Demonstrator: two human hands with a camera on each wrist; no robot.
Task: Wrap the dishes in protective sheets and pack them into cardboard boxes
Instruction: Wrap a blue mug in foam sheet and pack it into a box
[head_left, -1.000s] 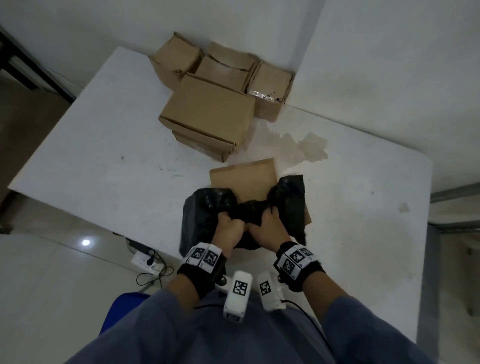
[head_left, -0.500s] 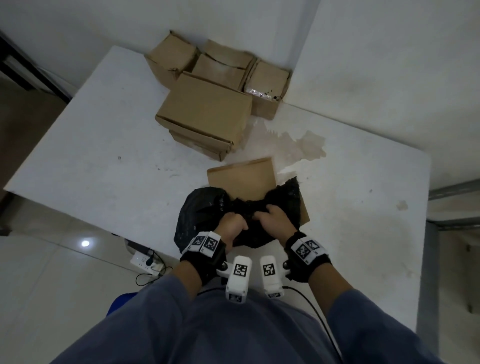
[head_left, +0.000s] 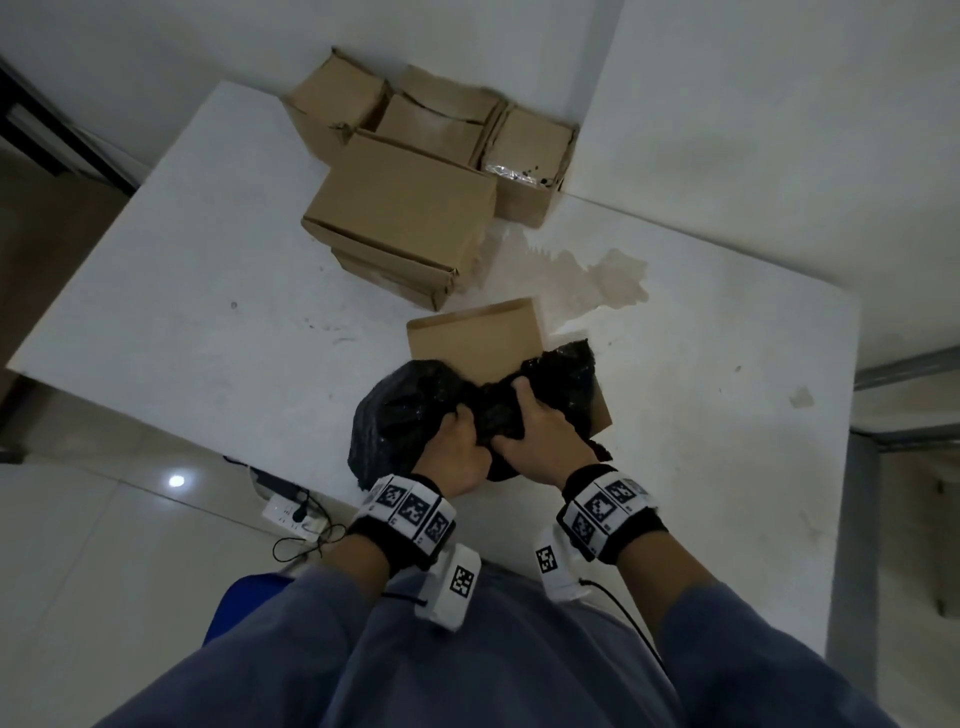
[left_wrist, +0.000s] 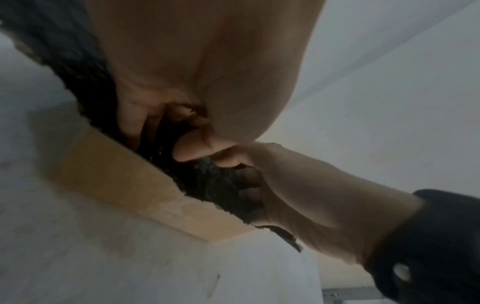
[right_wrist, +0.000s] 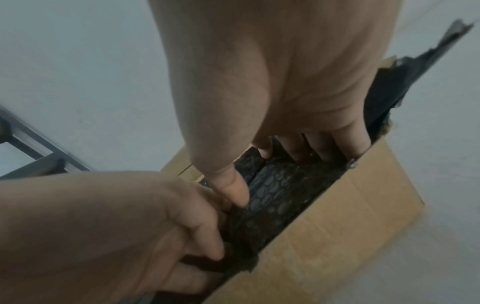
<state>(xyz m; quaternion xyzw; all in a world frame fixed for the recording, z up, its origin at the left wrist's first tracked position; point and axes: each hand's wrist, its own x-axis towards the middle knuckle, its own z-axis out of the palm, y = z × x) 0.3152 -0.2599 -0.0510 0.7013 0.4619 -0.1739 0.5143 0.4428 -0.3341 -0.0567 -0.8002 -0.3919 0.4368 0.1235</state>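
Over the open cardboard box (head_left: 470, 332), both hands clutch the black bubble-wrap bundle (head_left: 395, 410). Left hand (head_left: 454, 452) and right hand (head_left: 540, 436) curl around its soft, probably fragile middle; supporting underneath seems wise

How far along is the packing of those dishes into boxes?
Done, it seems: several closed cardboard boxes stand at the table's far corner; their contents are hidden. In hand: the left hand and right hand grip a bundle in black bubble wrap, pressing it into the open box. Left: tucking in the wrap hanging over both sides, then closing the flap.
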